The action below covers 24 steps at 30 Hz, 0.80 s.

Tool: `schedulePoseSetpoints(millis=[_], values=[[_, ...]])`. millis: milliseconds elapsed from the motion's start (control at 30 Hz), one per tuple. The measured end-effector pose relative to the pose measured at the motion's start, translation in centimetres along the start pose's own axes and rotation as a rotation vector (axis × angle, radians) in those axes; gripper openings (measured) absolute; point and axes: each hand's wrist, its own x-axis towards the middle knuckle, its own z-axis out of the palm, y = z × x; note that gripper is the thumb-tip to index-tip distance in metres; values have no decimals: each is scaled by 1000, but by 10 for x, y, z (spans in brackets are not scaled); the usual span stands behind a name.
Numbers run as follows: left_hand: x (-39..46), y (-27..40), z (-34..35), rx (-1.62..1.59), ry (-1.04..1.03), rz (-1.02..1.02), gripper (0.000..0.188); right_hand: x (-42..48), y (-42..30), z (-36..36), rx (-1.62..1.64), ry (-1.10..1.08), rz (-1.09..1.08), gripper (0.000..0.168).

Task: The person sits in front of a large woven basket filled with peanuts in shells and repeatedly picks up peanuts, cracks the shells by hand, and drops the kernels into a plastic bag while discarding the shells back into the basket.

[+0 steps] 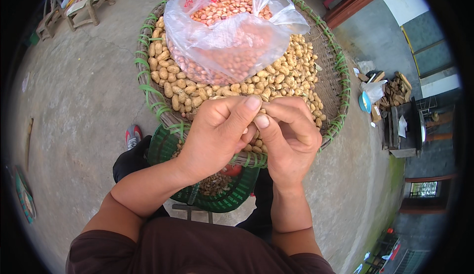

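Note:
My left hand (218, 129) and my right hand (290, 137) meet over the near part of a woven basket (335, 85). Thumbs and fingertips pinch a small peanut (263, 110), mostly hidden between them. Another pale bit, perhaps a kernel (245, 130), shows at the curled fingers of my left hand. Unshelled peanuts (292, 70) fill much of the basket beneath and beyond both hands. On top of them rests a clear plastic bag (237, 33), open at its upper side, holding reddish shelled peanut kernels (229, 5). The bag bears red writing.
Below the basket sits a green plastic basket (237, 192) with broken peanut shells (214, 184) inside. Green strips bind the woven rim. Wooden stools (90, 5) stand far left on the concrete floor (85, 89). At right lie a blue basin (364, 102) and stacked firewood (396, 90).

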Motion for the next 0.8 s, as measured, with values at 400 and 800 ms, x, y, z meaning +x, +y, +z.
schedulePoseSetpoints(millis=[400,800], values=[[6,4,-9,-297,-99,-162,38,4,13,0,-23,-25,-130,18],[11,9,-17,-471,-163,-367,29,8,9,-3,-290,-23,-343,21]])
